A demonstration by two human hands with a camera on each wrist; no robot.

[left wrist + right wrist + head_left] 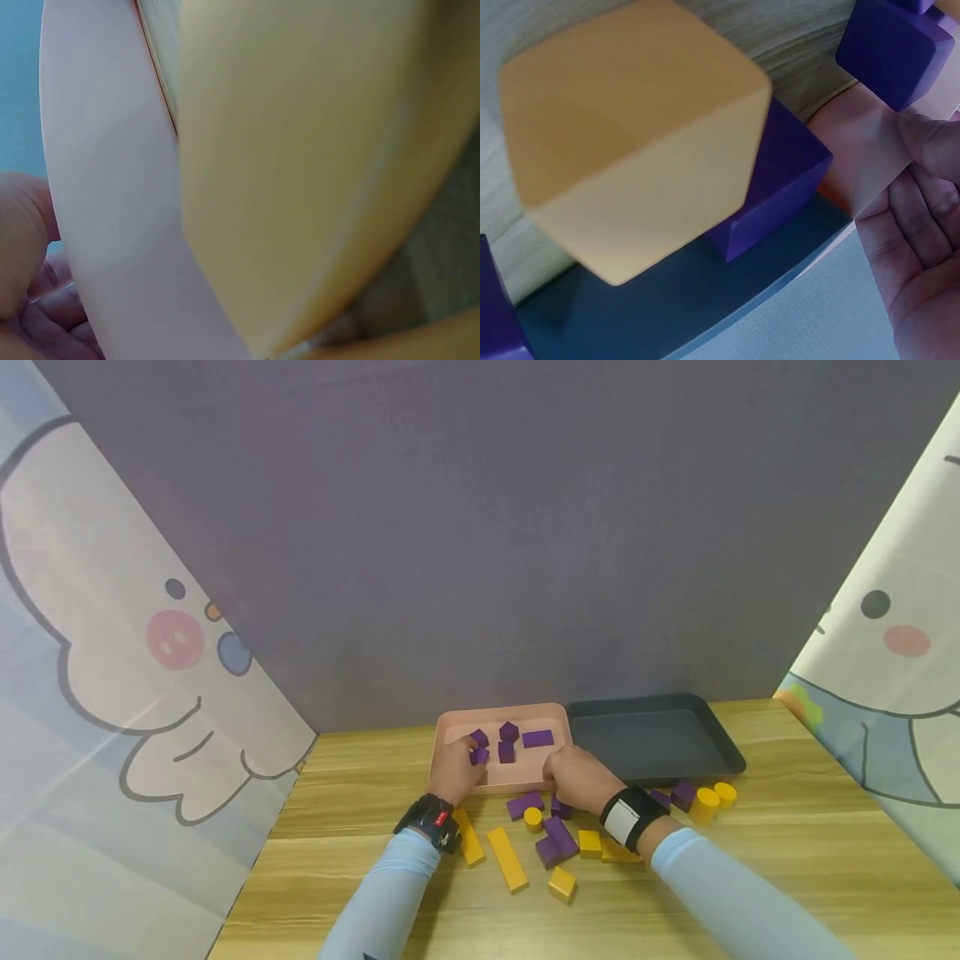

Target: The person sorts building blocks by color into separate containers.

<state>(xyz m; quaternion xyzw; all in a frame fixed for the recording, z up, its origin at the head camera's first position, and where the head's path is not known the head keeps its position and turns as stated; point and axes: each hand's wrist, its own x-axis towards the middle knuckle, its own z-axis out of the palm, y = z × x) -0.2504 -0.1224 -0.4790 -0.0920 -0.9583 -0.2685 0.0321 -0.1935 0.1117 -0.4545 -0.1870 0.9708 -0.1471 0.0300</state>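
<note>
A pink tray [499, 784] holds several purple blocks, among them a flat rectangle [537, 739], a cube [506, 752] and a many-sided block [508, 732]. Inside its left part, my left hand [454, 770] pinches a small purple block [480, 757], with another purple block [478, 738] just behind the fingers. My right hand [579, 778] reaches over the tray's front right corner. Its fingers are curled in the right wrist view, but their tips and anything between them are hidden. Beyond the tray wall [112, 172], the left wrist view shows only part of the left hand.
To the right stands a dark tray [648, 743]. In front lie long yellow blocks [507, 858], yellow cubes [562, 885], yellow cylinders [704, 806] and purple blocks [525, 805], several of them near my wrists. A grey wall [480, 543] rises behind the wooden table [337, 877].
</note>
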